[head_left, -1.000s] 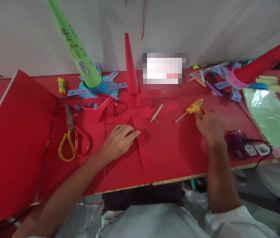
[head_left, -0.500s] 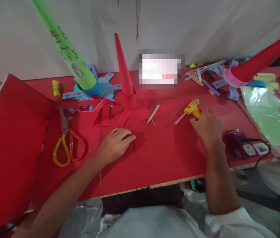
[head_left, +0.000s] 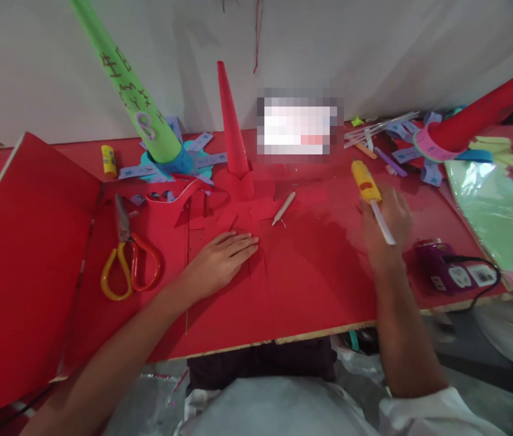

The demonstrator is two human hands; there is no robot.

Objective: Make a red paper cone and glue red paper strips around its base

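Observation:
My right hand (head_left: 386, 227) is closed around a small yellow glue gun (head_left: 364, 180), lifted off the red table (head_left: 311, 284), with a white glue stick (head_left: 382, 222) jutting from its back toward me. My left hand (head_left: 222, 257) lies flat, fingers stretched out, pressing on red paper strips (head_left: 238, 215) that fan out from the base of a tall red paper cone (head_left: 231, 124). A short white glue stick (head_left: 283, 208) lies on the table between my hands.
Orange-and-yellow scissors (head_left: 126, 257) lie left of my left hand. A big red sheet (head_left: 24, 260) leans at the left. A green paper cone (head_left: 140, 103) and yellow tube (head_left: 109, 160) stand behind. A purple power strip (head_left: 451, 269) and green sheets (head_left: 495, 206) sit right.
My right hand reached the glue gun lying on the table, gripped it and raised it upright. My left hand stayed on the red strips, its fingers flattening out.

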